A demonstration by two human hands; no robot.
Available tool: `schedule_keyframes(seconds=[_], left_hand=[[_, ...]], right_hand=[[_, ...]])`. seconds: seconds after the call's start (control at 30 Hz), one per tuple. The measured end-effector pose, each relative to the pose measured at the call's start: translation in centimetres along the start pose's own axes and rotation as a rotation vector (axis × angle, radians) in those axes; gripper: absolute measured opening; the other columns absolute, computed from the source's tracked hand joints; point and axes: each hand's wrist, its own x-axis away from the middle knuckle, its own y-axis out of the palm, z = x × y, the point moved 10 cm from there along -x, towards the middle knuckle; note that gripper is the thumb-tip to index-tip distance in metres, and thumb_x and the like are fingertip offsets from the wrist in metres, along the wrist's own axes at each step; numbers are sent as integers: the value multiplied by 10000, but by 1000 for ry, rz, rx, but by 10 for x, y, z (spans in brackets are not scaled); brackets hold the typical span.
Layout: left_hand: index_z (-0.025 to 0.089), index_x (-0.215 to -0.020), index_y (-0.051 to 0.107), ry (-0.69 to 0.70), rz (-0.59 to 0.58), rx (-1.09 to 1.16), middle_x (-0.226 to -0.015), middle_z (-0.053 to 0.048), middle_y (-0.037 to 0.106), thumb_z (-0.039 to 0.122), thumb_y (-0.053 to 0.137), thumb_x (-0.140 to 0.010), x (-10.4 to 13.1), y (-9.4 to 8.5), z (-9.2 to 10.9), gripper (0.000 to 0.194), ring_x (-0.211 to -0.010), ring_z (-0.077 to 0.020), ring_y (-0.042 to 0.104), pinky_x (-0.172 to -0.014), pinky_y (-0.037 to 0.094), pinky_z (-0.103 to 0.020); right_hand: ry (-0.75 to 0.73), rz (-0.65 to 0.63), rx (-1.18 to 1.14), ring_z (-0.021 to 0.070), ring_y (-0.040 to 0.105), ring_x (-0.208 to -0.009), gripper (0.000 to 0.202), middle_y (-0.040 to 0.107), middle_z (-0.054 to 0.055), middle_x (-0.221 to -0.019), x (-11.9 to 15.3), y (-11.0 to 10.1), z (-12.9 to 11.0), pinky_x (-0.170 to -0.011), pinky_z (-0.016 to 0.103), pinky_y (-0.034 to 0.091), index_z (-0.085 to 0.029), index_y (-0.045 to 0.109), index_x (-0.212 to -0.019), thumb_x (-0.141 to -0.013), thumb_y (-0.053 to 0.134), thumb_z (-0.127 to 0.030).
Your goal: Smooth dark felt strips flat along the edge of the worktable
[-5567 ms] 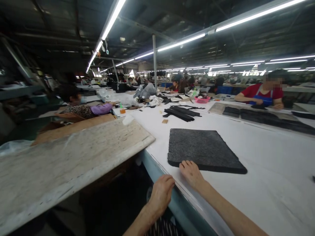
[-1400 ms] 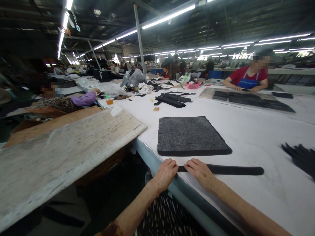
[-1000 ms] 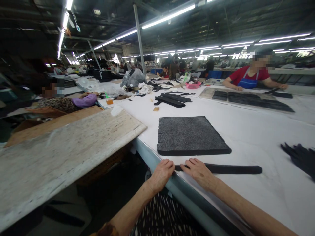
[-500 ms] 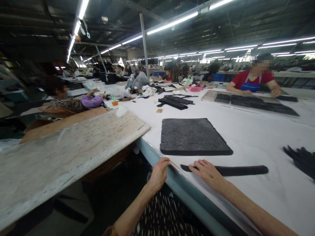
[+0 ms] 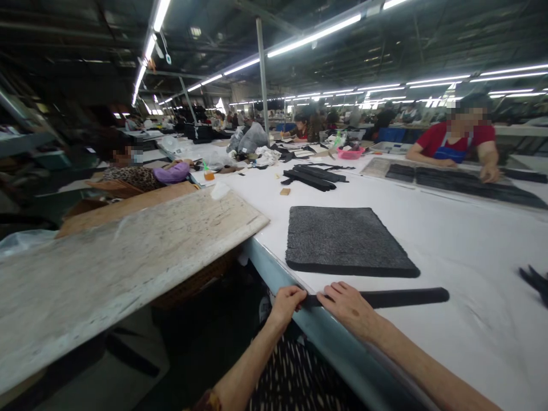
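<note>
A long, dark fabric strip (image 5: 405, 298) lies along the near edge of the white table, its left end reaching that edge. My left hand (image 5: 287, 305) is at the table edge, thumb and fingers pinched on the strip's left end. Just to the right, my right hand (image 5: 347, 305) lies over the strip with bent fingers, gripping it against the table. Its fingertips and the cloth beneath are partly hidden. Beyond both hands, a flat, square stack of dark grey textured fabric (image 5: 346, 237) sits apart from the strip.
A pale worn board (image 5: 128, 257) juts out at left. Dark strips (image 5: 314, 177) and a small tan block (image 5: 285, 192) lie farther back. More dark pieces (image 5: 535, 282) are at the right edge. Across the table a person in red (image 5: 456, 140) handles dark fabric; another person sits at left.
The strip has slid left to the table edge. My right hand moved left with it, and my left hand, earlier apart from the strip, now pinches its end. The view turned slightly left.
</note>
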Motion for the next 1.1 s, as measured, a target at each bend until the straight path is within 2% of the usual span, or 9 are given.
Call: schedule_keyframes(seconds=[0.1,0.27,0.5,0.67,0.93,1.1], left_hand=[[157,-538,562,-9,6,20,-416,37,446,393,586,-630,-1,-1,-6,255,-436,-100,396,-488,307,-242],[155,-527,566,-32,38,25,-409,34,446,393,600,-620,-3,-11,-20,257,-433,-98,394,-487,302,-241],[156,-500,556,-75,119,5,-414,32,440,405,626,-601,1,-41,-46,277,-428,-86,383,-472,292,-231],[155,-491,553,-106,156,-1,-423,28,443,431,648,-578,3,-58,-65,305,-432,-87,389,-470,301,-230],[146,-501,566,-176,238,-42,-414,36,432,472,677,-557,4,-89,-107,349,-430,-85,380,-452,285,-216],[160,-491,534,-251,303,-113,-418,47,409,461,676,-596,11,-104,-134,349,-424,-86,374,-452,287,-215]], right_hand=[[-26,41,-5,188,474,-744,168,540,46,-830,9,-4,5,-670,328,357,-129,570,-972,-855,471,-60],[-31,83,-10,188,498,-749,248,563,69,-841,27,-13,15,-687,329,382,-122,570,-968,-867,366,-23],[30,50,-35,195,522,-778,293,584,75,-865,52,-20,29,-714,332,412,-127,573,-978,-820,376,23],[-34,34,-7,201,526,-793,333,581,86,-886,62,-19,23,-731,341,421,-113,574,-1012,-804,362,37],[-49,35,45,207,527,-794,296,579,89,-898,65,-11,21,-737,354,412,-107,571,-1001,-811,385,24],[-90,-24,63,188,500,-763,260,566,72,-888,44,-6,3,-700,341,385,-138,569,-903,-819,386,27]])
